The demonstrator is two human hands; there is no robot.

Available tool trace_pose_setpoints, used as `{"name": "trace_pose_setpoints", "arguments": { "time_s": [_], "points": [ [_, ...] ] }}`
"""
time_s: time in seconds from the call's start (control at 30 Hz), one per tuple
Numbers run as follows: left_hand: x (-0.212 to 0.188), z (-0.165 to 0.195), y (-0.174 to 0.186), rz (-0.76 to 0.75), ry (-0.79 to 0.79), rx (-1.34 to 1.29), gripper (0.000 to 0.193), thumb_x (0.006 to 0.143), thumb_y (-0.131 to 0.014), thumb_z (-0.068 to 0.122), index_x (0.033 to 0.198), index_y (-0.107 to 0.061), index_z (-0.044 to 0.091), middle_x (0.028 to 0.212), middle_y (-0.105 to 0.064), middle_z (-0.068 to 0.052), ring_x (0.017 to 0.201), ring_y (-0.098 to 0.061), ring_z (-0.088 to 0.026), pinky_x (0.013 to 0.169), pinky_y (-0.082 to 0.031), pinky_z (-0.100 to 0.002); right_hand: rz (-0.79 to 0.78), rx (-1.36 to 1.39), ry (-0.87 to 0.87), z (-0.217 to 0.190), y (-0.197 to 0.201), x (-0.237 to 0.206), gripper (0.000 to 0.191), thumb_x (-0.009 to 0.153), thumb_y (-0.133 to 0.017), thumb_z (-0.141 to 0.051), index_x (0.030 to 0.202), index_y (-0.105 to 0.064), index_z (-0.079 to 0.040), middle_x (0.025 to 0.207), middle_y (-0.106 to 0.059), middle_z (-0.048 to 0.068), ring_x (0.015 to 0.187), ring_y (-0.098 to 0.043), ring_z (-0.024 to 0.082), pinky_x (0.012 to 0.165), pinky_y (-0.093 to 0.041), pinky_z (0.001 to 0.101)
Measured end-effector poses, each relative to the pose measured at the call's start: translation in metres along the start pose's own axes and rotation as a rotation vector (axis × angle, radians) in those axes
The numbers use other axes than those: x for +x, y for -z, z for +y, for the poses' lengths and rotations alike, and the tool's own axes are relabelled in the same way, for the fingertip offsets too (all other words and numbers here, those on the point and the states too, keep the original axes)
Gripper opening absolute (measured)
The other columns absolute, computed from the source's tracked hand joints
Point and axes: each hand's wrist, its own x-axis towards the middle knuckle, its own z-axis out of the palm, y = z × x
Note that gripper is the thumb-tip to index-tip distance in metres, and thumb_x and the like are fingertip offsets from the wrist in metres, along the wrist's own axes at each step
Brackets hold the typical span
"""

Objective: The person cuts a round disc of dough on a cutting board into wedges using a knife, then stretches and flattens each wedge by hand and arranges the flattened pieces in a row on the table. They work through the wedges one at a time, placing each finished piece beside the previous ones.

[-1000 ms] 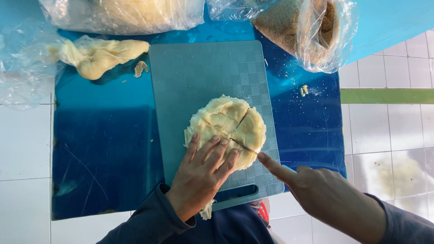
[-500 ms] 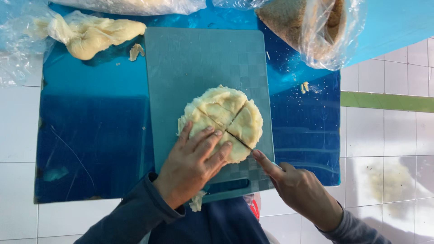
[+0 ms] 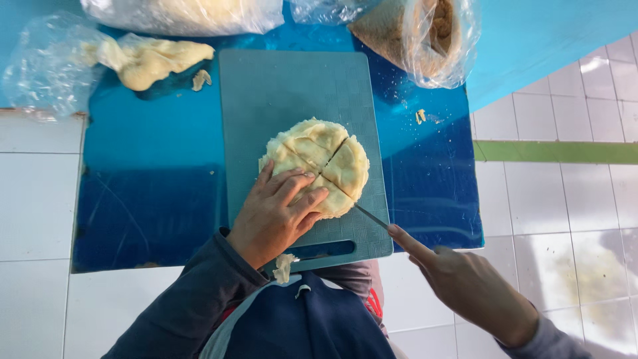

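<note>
One dough round [image 3: 318,163] on one cutting board [image 3: 292,86]: left hand [image 3: 276,216] pressed flat on it, right hand [image 3: 465,286] gripping one knife [image 3: 371,217].

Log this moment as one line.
left hand steadies dough disc | right hand holds knife | on cutting board

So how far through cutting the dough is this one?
Done: the dough disc on the cutting board shows two crossing cuts, making about four wedges. In hand: the left hand presses its near edge, while the right hand holds a knife with its blade at the disc's near-right edge. Left: the wedges lie together, unseparated, and another dough lump sits uncut on plastic.
</note>
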Motion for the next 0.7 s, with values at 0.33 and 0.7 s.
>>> {"name": "trace_pose_setpoints", "arguments": {
  "time_s": [0.33,0.7],
  "points": [
    [-0.007,0.000,0.017,0.184,0.058,-0.029,0.044,0.092,-0.072,0.036,0.124,-0.063,0.006,0.129,-0.059,-0.014,0.123,-0.058,-0.033,0.113,-0.035,-0.065,0.207,0.122,0.044,-0.044,0.066,-0.012,0.073,0.095,-0.058,-0.025,0.161,-0.027,-0.028,0.071,-0.070,0.014,0.047,-0.065,0.035,0.042,-0.046,0.0508],
    [-0.006,-0.002,0.013,0.213,0.241,0.049,0.033,0.093,-0.073,0.030,0.116,-0.068,0.007,0.120,-0.064,-0.013,0.115,-0.063,-0.032,0.109,-0.042,-0.064,0.330,0.049,0.298,-0.089,0.062,0.089,0.062,0.102,-0.052,-0.022,0.158,-0.027,-0.021,0.061,-0.066,0.013,0.049,-0.065,0.031,0.042,-0.045,0.0467]
  ]
}}
